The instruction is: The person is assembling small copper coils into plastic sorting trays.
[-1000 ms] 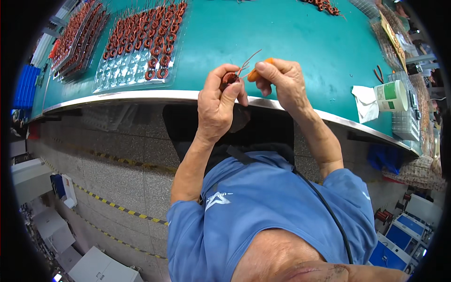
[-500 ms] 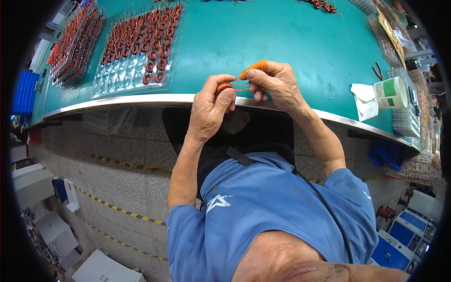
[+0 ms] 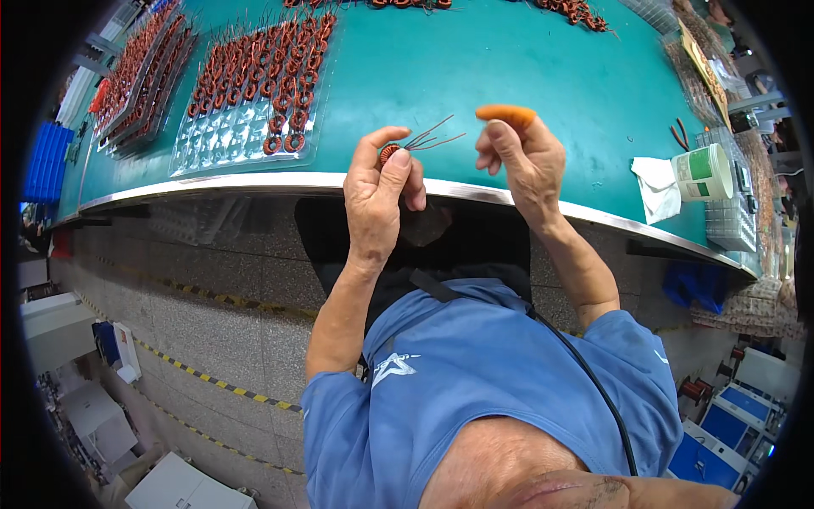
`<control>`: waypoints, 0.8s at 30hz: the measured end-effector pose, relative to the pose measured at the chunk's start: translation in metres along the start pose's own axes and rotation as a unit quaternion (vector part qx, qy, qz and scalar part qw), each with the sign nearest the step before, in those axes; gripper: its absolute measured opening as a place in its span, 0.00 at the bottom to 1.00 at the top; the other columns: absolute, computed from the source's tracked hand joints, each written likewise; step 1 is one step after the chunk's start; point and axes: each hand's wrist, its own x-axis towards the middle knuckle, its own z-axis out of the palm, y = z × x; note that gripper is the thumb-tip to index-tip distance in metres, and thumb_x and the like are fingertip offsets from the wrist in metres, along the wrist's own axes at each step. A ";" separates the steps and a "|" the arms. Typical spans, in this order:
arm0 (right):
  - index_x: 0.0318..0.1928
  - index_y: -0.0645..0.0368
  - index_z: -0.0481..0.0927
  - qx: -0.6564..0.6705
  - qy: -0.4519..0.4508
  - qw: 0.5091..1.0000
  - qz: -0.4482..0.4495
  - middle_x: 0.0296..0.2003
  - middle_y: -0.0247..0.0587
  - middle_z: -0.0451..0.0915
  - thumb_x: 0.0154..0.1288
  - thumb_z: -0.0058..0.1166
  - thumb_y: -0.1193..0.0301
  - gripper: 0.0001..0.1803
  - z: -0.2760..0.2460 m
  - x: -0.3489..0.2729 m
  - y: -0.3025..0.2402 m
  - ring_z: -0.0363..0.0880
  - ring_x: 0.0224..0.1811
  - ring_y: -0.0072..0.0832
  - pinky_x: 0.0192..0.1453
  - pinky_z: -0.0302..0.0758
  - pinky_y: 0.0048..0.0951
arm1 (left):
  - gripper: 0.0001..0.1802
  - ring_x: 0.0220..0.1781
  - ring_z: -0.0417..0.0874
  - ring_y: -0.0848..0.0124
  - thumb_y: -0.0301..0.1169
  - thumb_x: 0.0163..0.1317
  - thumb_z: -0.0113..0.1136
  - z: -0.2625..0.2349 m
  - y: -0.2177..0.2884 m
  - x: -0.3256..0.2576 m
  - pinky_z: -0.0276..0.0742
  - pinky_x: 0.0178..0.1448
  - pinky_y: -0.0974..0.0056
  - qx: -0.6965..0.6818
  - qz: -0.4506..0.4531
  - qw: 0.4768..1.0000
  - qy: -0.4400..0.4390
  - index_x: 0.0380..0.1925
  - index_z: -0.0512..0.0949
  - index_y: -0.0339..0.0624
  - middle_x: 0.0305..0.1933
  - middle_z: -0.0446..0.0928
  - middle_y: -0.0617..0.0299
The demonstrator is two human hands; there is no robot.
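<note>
Just above the table's front edge, my left hand (image 3: 377, 191) pinches a small copper-wound ring coil (image 3: 389, 153) between thumb and fingers. Several thin wire leads (image 3: 432, 138) stick out from the coil toward the upper right. My right hand (image 3: 530, 161) is raised a short way to the right of the leads, apart from them. An orange finger cot (image 3: 507, 114) covers its index finger. The thumb stands a little away from that finger, the other fingers are loosely curled, and nothing shows between them.
A clear plastic tray (image 3: 229, 140) partly filled with copper coils (image 3: 271, 76) lies left on the green table (image 3: 407, 68); stacked coil trays (image 3: 140, 81) stand farther left. More coils (image 3: 577, 13) lie at the far edge. At right are a white cloth (image 3: 657, 187), a white-green tub (image 3: 704, 172) and pliers (image 3: 680, 134).
My right hand has let go of the wire leads and moved right, away from the coil. The leads now fan out freely. My left hand keeps hold of the coil, turned slightly.
</note>
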 end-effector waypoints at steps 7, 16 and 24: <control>0.35 0.64 0.81 0.064 -0.123 0.980 0.144 0.20 0.35 0.78 0.71 0.53 0.61 0.17 0.017 -0.012 0.000 0.75 0.17 0.17 0.19 0.66 0.15 | 0.10 0.24 0.75 0.75 0.30 0.69 0.55 -0.003 -0.004 0.005 0.71 0.29 0.69 0.275 0.107 0.955 -0.021 0.46 0.71 0.39 0.24 0.74 0.61; 0.34 0.62 0.81 0.170 -0.160 0.941 0.245 0.18 0.32 0.76 0.67 0.57 0.61 0.15 0.011 0.003 0.005 0.72 0.15 0.15 0.17 0.65 0.14 | 0.16 0.33 0.81 0.67 0.30 0.64 0.61 -0.017 0.028 0.015 0.77 0.40 0.64 0.357 0.084 0.907 -0.208 0.48 0.71 0.38 0.35 0.78 0.55; 0.31 0.64 0.80 0.010 -0.090 0.992 0.091 0.16 0.31 0.74 0.66 0.58 0.64 0.14 0.022 -0.005 -0.001 0.69 0.14 0.14 0.17 0.63 0.18 | 0.17 0.32 0.82 0.70 0.32 0.61 0.65 -0.012 0.013 0.013 0.78 0.36 0.65 0.394 0.091 0.904 -0.141 0.43 0.71 0.36 0.31 0.78 0.59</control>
